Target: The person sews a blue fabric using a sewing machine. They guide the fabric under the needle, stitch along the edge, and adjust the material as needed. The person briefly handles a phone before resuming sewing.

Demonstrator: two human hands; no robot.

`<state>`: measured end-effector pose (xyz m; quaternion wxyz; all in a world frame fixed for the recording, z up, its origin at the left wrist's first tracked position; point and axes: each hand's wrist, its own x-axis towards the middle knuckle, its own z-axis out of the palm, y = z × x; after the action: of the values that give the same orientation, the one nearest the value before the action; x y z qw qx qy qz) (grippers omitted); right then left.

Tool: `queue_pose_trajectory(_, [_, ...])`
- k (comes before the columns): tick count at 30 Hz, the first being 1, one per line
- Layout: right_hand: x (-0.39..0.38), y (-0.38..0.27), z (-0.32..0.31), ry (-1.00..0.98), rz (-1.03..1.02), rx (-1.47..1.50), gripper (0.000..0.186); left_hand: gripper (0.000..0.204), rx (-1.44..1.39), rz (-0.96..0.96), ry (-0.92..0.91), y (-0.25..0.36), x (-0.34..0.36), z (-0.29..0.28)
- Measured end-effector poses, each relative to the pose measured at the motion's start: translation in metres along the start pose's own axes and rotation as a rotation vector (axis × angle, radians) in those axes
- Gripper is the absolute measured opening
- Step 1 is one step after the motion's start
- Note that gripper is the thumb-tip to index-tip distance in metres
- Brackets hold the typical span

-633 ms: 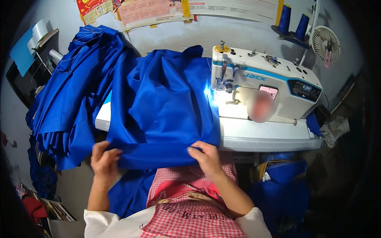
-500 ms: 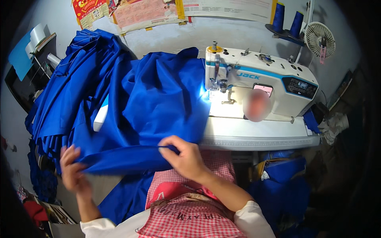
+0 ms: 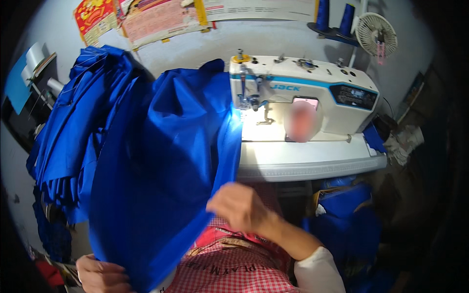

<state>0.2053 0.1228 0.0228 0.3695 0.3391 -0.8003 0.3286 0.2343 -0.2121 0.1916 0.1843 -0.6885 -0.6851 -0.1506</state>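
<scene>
A wide piece of blue fabric (image 3: 171, 141) runs from the needle area of a white sewing machine (image 3: 303, 88) down across the table edge and over my lap. My left hand (image 3: 101, 274) grips its lower left part near the bottom of the view, fingers curled. Along the fabric's right edge, my right hand (image 3: 238, 206) is closed on the cloth in front of the table; it is slightly blurred. The lit needle area sits at the fabric's upper right edge.
A thick heap of gathered blue fabric (image 3: 73, 141) hangs at the left. Blue thread cones (image 3: 322, 17) and a small fan (image 3: 375, 34) stand at the upper right. A phone (image 3: 305, 102) leans against the machine. More blue cloth (image 3: 347, 219) lies below the table at right.
My left hand has moved down toward me, drawing the fabric's near edge over my lap and spreading it. My right hand has shifted slightly down and right. The view has shifted a little.
</scene>
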Motion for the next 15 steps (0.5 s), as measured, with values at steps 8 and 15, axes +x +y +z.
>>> queue_pose_trajectory(8, [-0.066,-0.085,-0.003,0.011,0.367,0.248,0.008,0.051,-0.505,-0.051,-0.45,-0.089,0.058,0.078])
queue_pose_trajectory(15, [-0.103,-0.074,0.034,-0.048,0.682,0.429,0.016,0.065,0.026,-0.48,-0.389,-0.133,-0.003,0.136])
